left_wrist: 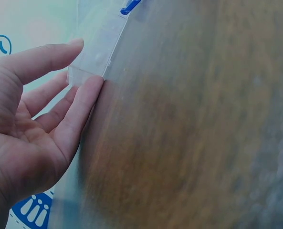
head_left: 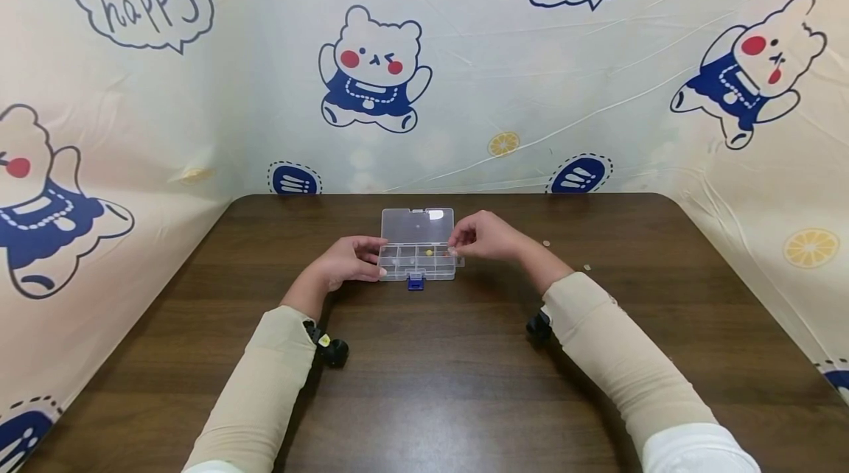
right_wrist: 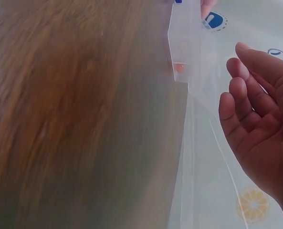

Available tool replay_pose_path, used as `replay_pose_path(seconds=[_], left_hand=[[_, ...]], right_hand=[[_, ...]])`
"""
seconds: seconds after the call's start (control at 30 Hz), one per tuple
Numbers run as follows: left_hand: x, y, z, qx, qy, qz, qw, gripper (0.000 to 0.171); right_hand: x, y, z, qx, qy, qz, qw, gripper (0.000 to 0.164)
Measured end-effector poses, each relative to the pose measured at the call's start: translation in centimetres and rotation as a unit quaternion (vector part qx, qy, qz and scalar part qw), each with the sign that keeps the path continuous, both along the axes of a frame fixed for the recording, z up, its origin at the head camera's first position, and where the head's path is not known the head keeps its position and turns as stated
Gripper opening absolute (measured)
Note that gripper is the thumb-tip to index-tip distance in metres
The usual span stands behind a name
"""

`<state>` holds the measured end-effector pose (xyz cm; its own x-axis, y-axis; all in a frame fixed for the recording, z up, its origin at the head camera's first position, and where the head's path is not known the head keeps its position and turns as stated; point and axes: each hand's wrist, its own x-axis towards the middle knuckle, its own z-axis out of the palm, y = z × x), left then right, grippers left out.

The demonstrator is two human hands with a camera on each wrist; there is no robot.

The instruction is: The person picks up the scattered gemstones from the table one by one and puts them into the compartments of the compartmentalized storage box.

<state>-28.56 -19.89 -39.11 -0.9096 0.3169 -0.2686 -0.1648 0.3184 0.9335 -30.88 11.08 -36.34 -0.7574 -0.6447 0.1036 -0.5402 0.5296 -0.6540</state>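
In the head view a clear plastic compartment box [head_left: 407, 275] sits on the table with its lid [head_left: 401, 226] raised at the back. A blue latch [head_left: 416, 282] is on its front. One compartment holds a small yellow piece [head_left: 429, 253]; a small orange-red piece [right_wrist: 179, 67] shows through the wall near the right end. My left hand [head_left: 346, 262] holds the box's left end, thumb and fingers on its corners. My right hand [head_left: 487, 236] is at the right-end compartments, fingers bent and thumb near the index fingertip. I see nothing between those fingertips, though the box side is partly covered.
Two tiny pale pieces, one [head_left: 546, 243] beside the right wrist and another [head_left: 587, 267] farther right, lie on the brown wooden table [head_left: 424, 377]. A printed cloth [head_left: 464, 90] with bears hangs behind and at both sides. Black wrist cameras, left [head_left: 334, 353] and right [head_left: 539, 326], hang under the sleeves.
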Motion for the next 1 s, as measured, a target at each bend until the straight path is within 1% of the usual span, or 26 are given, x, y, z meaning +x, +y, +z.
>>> replay_pose_path(seconds=[0.1, 0.2, 0.3, 0.4, 0.63, 0.7, 0.87, 1.0], left_hand=[[-0.5, -0.2, -0.8, 0.0, 0.001, 0.004, 1.0, 0.071], [-0.6, -0.3, -1.1, -0.001, 0.005, 0.007, 1.0, 0.071], [-0.6, -0.3, -1.1, -0.004, 0.01, 0.005, 0.9999, 0.071], [-0.6, -0.3, -1.2, -0.005, 0.013, 0.005, 0.9999, 0.071], [-0.4, -0.2, -1.1, -0.001, 0.013, 0.005, 0.9999, 0.069], [-0.3, -0.2, -1.0, -0.001, 0.014, 0.006, 0.9999, 0.069], [-0.5, -0.2, -1.1, 0.0, 0.015, 0.005, 0.9999, 0.071], [-0.5, -0.3, -1.1, -0.002, 0.013, 0.006, 0.9999, 0.071]], right_hand=[[-0.2, -0.5, -0.1, 0.001, -0.007, 0.01, 1.0, 0.005], [-0.3, -0.8, -0.4, 0.005, -0.02, 0.017, 1.0, 0.004], [-0.5, -1.1, -0.6, 0.009, -0.04, 0.018, 0.999, 0.004], [-0.6, -1.3, -1.0, 0.011, -0.049, 0.021, 0.999, 0.005], [-0.7, -1.4, -1.8, 0.007, -0.059, 0.028, 0.998, 0.007], [-0.8, -1.3, -2.0, 0.006, -0.056, 0.028, 0.998, 0.009], [-0.7, -1.2, -2.0, 0.001, -0.052, 0.021, 0.998, 0.013], [-0.4, -0.8, -1.8, -0.013, -0.059, 0.006, 0.998, 0.015]])
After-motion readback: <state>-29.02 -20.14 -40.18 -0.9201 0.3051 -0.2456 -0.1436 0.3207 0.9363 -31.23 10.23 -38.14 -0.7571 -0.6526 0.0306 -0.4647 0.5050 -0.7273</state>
